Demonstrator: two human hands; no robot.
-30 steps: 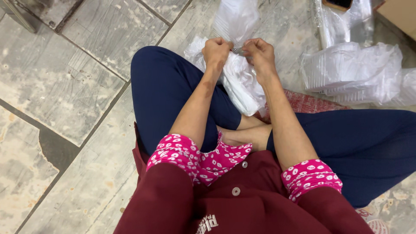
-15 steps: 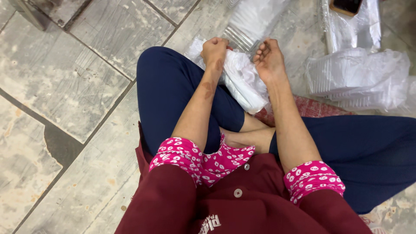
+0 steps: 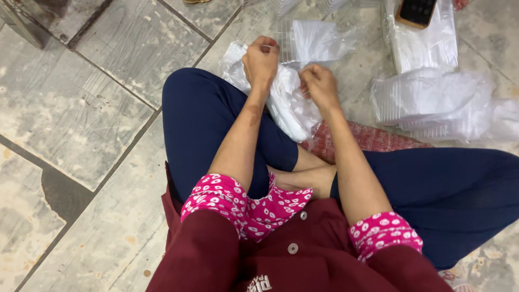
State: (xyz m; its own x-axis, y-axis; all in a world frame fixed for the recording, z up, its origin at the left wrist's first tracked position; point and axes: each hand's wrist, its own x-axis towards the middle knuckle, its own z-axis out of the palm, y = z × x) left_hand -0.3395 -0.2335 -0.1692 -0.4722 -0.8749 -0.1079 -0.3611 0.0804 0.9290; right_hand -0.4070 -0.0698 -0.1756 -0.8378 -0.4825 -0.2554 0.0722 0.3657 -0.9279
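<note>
- The grey stone-tiled floor (image 3: 81, 97) spread widest, with dark grout lines crossing it and a darker patch at the near left.
- The person sat cross-legged on it in dark blue trousers (image 3: 432, 200), a maroon buttoned top (image 3: 292, 265) and pink patterned cuffs (image 3: 216, 197), with a red woven mat (image 3: 373, 138) showing under the knees.
- A heap of clear plastic packs holding white stacked pieces (image 3: 432, 100) lay on the floor to the person's right, well apart from the hands.
- A flat clear plastic packet (image 3: 427, 43) lay beyond that heap, with a dark phone in a brown case (image 3: 416, 11) resting on top of it.
- The soft bundle of thin white plastic bags (image 3: 292, 105) rested against the left knee, directly under both hands; a looser sheet of it rose behind the fingers.
- I judged the bundle very light, limp and slippery; it would crumple instead of holding any shape, so pinching a gathered edge or mouth near the top looked the surest hold.
- The left hand (image 3: 260, 60) was curled closed, pinching a bit of the film at the bundle's upper edge.
- The right hand (image 3: 320, 86) sat just beside it, fingers bent together and gripping the same plastic lower down.
</note>
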